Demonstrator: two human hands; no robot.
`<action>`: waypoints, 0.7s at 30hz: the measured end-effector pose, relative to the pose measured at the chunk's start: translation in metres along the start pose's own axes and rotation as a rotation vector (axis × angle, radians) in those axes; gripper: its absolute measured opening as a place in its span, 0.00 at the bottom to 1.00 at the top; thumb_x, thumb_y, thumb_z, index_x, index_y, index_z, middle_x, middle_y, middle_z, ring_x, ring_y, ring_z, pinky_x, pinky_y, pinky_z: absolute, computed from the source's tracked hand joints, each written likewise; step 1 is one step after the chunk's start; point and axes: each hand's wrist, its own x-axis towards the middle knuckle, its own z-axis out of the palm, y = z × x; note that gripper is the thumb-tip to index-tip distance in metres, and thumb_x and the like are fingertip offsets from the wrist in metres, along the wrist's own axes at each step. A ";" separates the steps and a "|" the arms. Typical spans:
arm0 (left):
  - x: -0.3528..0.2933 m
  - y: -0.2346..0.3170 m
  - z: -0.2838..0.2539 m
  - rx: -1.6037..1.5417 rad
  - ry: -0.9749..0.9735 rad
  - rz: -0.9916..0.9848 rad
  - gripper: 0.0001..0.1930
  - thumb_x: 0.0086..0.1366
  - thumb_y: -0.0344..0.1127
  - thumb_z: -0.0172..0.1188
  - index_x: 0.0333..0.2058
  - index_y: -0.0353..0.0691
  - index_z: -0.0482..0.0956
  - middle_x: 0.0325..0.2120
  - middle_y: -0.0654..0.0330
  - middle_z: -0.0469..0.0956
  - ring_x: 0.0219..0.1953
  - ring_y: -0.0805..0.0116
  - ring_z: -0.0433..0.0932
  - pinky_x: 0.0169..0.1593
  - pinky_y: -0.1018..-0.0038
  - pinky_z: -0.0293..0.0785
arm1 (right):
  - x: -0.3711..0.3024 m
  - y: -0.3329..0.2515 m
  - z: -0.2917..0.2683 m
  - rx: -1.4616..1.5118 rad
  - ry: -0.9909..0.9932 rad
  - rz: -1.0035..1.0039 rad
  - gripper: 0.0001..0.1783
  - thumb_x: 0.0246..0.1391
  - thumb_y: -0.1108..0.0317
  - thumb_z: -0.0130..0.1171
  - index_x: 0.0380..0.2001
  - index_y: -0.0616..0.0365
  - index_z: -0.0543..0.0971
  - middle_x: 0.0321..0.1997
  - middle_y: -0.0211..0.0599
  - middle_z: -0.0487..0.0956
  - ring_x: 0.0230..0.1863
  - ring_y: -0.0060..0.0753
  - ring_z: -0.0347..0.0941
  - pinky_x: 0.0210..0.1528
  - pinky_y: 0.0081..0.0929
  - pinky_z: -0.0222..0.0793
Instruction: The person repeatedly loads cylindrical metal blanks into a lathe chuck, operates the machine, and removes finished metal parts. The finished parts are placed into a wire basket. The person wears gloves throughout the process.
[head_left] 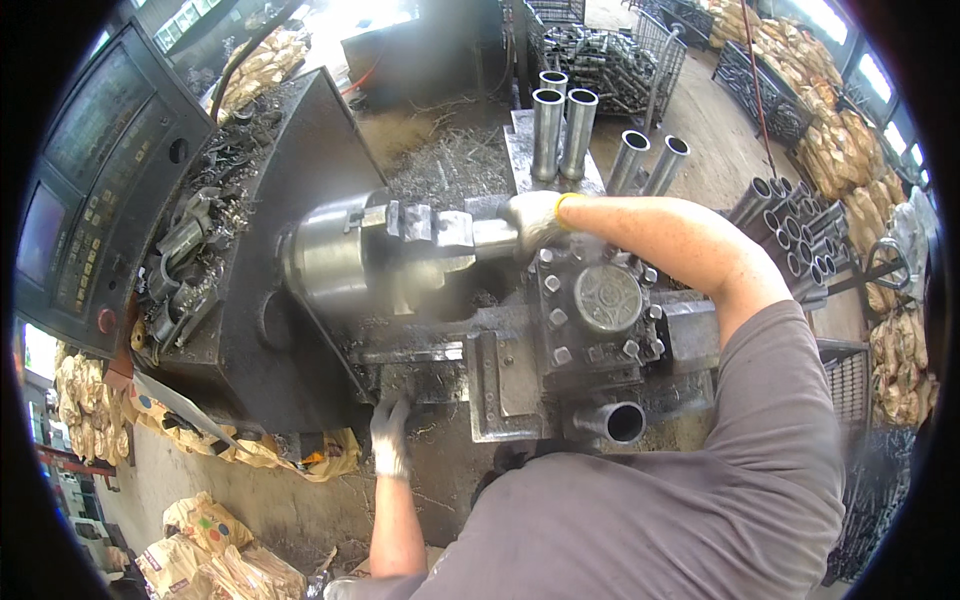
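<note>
Right hand [535, 220] gloved, fingers closed round the steel tube [495, 235] seated in the lathe chuck [345, 258] — loading not finished, grip not released; left hand [388, 438] flat, fingers spread on the lathe bed [500, 385] — more tubes [560, 125] standing behind

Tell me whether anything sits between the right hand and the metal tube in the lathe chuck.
Nothing visible does. The gloved right hand is already closed around the metal tube, which sticks out of the chuck. The tool post sits just below the hand, not between them. The left hand rests on the machine's front edge, apart.
</note>
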 end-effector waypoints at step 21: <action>-0.038 0.042 -0.159 -0.591 0.581 -0.218 0.19 0.77 0.56 0.51 0.27 0.57 0.67 0.18 0.76 0.62 0.18 0.77 0.57 0.24 0.76 0.55 | -0.005 -0.028 -0.008 0.523 -0.066 0.147 0.34 0.44 0.48 0.80 0.50 0.58 0.83 0.35 0.35 0.87 0.32 0.27 0.82 0.32 0.27 0.80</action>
